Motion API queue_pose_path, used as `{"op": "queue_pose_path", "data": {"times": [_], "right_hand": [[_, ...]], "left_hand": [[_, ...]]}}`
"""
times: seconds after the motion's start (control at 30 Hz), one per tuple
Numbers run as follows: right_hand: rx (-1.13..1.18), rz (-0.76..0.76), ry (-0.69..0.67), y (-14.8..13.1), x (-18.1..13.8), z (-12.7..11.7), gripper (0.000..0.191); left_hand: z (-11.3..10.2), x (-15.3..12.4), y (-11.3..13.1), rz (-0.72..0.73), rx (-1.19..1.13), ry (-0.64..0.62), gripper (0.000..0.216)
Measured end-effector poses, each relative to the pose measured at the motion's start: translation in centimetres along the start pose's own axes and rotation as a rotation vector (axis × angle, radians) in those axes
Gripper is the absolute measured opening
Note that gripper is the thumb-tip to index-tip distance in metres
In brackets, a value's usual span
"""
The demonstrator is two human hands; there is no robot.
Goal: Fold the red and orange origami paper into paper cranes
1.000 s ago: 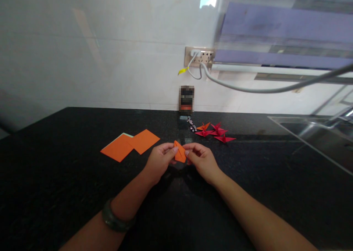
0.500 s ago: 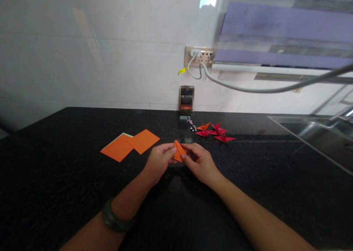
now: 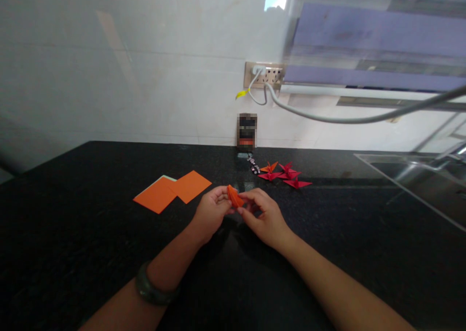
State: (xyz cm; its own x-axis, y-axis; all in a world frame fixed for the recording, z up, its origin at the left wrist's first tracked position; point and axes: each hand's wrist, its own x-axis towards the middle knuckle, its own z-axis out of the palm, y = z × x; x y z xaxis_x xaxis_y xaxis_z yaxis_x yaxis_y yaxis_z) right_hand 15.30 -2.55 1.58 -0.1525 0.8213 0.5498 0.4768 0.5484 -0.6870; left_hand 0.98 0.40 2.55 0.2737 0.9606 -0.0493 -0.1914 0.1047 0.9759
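Note:
Between my hands, just above the dark counter, is a small folded piece of orange origami paper (image 3: 235, 196), tilted so that its layered edges show. My left hand (image 3: 213, 209) pinches it from the left, thumb in front and fingers partly hidden behind. From the other side my right hand (image 3: 265, 215) holds its right edge between thumb and fingers. Flat orange paper squares (image 3: 157, 195) lie to the left of my left hand, one pile with a pale edge showing. Beyond my right hand stand several folded paper cranes, red ones (image 3: 296, 182) and an orange one (image 3: 269, 167).
A black stone counter (image 3: 91, 253) meets a white tiled wall. Against the wall leans a phone-like object (image 3: 247, 131), blurred out, with a beaded strap (image 3: 254, 164). A sink (image 3: 418, 175) is at the right. A grey cable (image 3: 327, 119) runs from the wall socket (image 3: 267, 74).
The folded orange paper has been turned in my fingers, from its flat creased face to its layered edges. Both hands stay in nearly the same place.

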Motion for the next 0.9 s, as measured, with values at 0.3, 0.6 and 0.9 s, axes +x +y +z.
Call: {"op": "queue_pose_path", "data": {"times": [0.3, 0.6, 0.9], "right_hand": [[-0.036, 0.141, 0.032, 0.13, 0.12, 0.17, 0.008], [-0.107, 0.163, 0.132, 0.15, -0.08, 0.16, 0.014], [0.286, 0.462, 0.101, 0.24, 0.54, 0.24, 0.016]], "left_hand": [[-0.15, 0.07, -0.28, -0.037, -0.047, -0.057, 0.024], [0.13, -0.32, 0.18, 0.023, 0.042, -0.008, 0.034], [0.09, -0.14, -0.05, 0.013, 0.034, 0.009, 0.033]]}}
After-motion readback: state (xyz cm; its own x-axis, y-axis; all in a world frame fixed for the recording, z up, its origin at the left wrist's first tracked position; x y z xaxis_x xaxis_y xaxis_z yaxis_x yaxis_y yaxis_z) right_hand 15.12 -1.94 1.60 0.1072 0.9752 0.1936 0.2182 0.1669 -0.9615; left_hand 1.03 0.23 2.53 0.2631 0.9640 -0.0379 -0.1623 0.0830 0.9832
